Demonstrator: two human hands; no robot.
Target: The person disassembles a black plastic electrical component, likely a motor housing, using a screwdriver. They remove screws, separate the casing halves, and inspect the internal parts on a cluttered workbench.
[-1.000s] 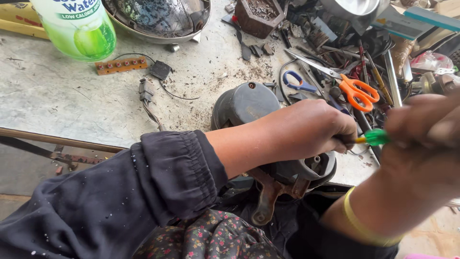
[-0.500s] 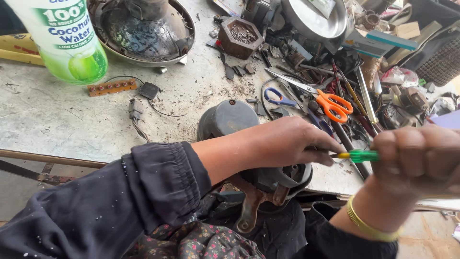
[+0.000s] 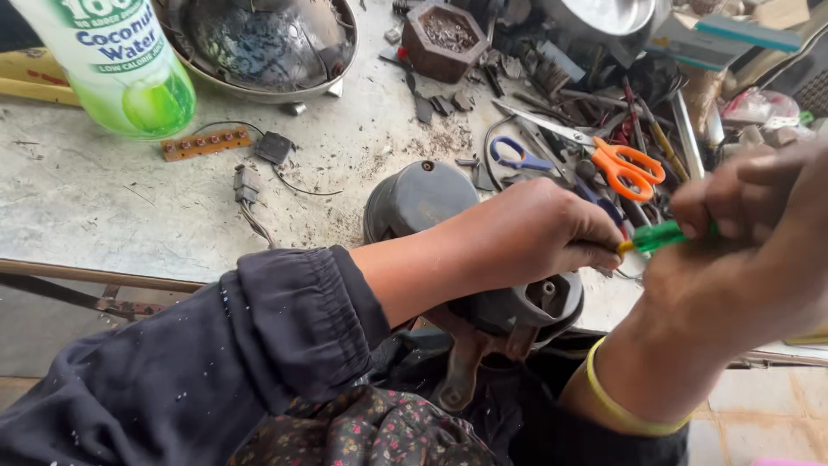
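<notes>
Scissors (image 3: 623,164) behind motor housing (image 3: 517,306)

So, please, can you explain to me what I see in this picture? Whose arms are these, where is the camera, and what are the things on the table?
The camera sits on a person's head and looks down, so both arms are that person's own. The left hand, in a dark sleeve, steadies a dark grey metal housing at the edge of the bench. The right hand, with a yellow band at its wrist, grips a green-handled screwdriver that points toward the left hand; its tip is hidden. On the dirty bench lie orange-handled scissors, a small brown circuit strip with wires, a green drink bottle, a round metal bowl-shaped part, and a heap of mixed tools at the upper right.
</notes>
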